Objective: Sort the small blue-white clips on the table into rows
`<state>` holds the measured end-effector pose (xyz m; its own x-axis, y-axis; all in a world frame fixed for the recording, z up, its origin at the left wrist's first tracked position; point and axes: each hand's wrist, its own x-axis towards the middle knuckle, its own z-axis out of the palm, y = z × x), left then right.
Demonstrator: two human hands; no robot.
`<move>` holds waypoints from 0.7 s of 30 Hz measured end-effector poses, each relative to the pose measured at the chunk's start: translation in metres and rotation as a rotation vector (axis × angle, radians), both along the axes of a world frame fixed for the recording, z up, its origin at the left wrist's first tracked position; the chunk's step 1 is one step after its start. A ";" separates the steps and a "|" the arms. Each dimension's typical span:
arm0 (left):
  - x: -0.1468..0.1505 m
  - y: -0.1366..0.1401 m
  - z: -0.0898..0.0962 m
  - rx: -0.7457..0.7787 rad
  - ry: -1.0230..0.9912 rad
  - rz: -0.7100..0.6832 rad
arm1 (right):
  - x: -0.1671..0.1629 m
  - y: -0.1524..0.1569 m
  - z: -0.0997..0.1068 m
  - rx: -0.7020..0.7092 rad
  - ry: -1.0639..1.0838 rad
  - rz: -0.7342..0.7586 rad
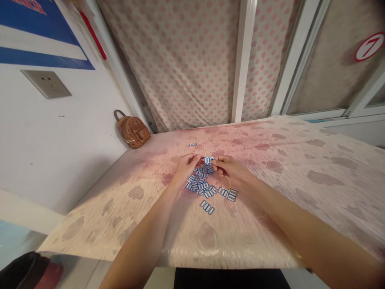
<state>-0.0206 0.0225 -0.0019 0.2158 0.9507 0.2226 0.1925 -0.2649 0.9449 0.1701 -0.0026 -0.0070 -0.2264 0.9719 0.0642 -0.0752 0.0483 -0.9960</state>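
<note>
A heap of several small blue-and-white rectangular pieces (202, 185) lies in the middle of the table (300, 176), which has a pink patterned cover. My left hand (186, 166) and my right hand (230, 167) meet just behind the heap. Together their fingertips pinch one blue-and-white piece (209, 160) held between them above the pile. A few loose pieces (207, 207) lie closer to me, and a single piece (193, 144) rests apart farther back on the table.
A small brown studded backpack (132, 130) leans at the table's far left corner against the white wall. A wall socket (46, 83) is at upper left. A dotted curtain (186, 64) hangs behind the table. A dark object (24, 273) sits low at the left.
</note>
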 end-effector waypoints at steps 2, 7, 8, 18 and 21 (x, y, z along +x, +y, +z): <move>0.001 0.001 -0.004 -0.026 0.029 -0.015 | 0.000 0.001 -0.001 0.050 -0.068 -0.024; -0.001 0.004 -0.011 0.013 0.050 -0.022 | 0.000 0.002 -0.003 0.063 -0.122 -0.037; -0.002 0.005 -0.011 0.029 0.060 -0.010 | 0.000 0.001 -0.003 0.069 -0.124 -0.054; -0.014 0.001 -0.009 0.282 0.625 -0.262 | 0.004 -0.001 0.002 0.069 -0.121 -0.228; -0.012 0.001 -0.012 0.292 0.667 -0.241 | 0.003 -0.001 0.003 0.069 -0.102 -0.226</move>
<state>-0.0321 0.0237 -0.0135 0.5865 0.7830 0.2073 0.6028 -0.5929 0.5339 0.1727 -0.0035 -0.0044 -0.0132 0.9926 0.1203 0.0463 0.1208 -0.9916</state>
